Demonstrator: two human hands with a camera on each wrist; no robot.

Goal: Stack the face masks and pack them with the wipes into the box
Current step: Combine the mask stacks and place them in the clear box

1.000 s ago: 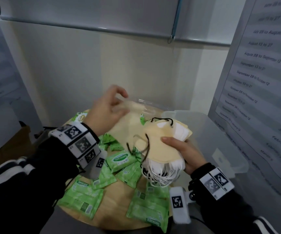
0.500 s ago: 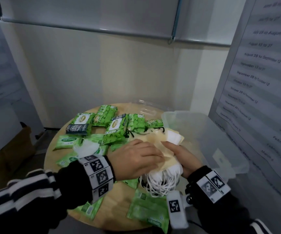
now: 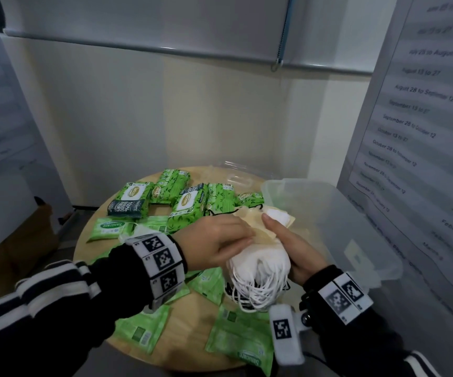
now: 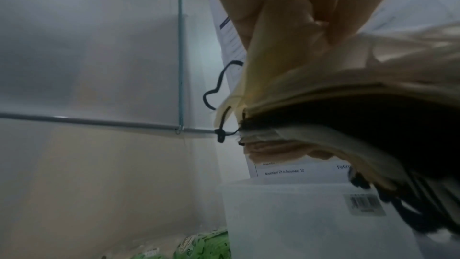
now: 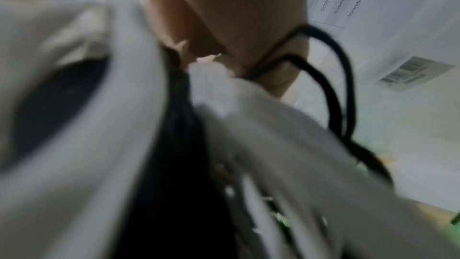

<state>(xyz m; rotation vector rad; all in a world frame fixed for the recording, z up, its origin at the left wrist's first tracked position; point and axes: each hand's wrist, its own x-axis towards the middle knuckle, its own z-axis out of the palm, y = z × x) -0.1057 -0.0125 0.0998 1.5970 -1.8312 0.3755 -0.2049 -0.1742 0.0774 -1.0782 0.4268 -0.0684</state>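
A thick stack of face masks (image 3: pixel 260 251), cream on top and white below with white and black ear loops hanging down, is held between both hands above the round wooden table (image 3: pixel 190 326). My left hand (image 3: pixel 217 242) lies curled over the stack's left side. My right hand (image 3: pixel 293 246) grips it from the right, thumb on top. The left wrist view shows the stack's layered edge (image 4: pixel 323 105) under my fingers (image 4: pixel 286 17). Green wipes packs (image 3: pixel 187 200) lie across the table. The clear plastic box (image 3: pixel 356 229) stands open just right of the stack.
A clear lid (image 3: pixel 236 175) lies at the table's back edge. One white mask (image 3: pixel 130 235) rests among flat wipes sachets (image 3: pixel 111 227) on the left. A calendar sheet (image 3: pixel 415 126) hangs on the right wall, close behind the box. A cardboard box (image 3: pixel 23 240) sits on the floor, left.
My left hand came down from the back of the table with a cream mask and laid it on the stack. The stack has sunk lower, and both hands now close on it.
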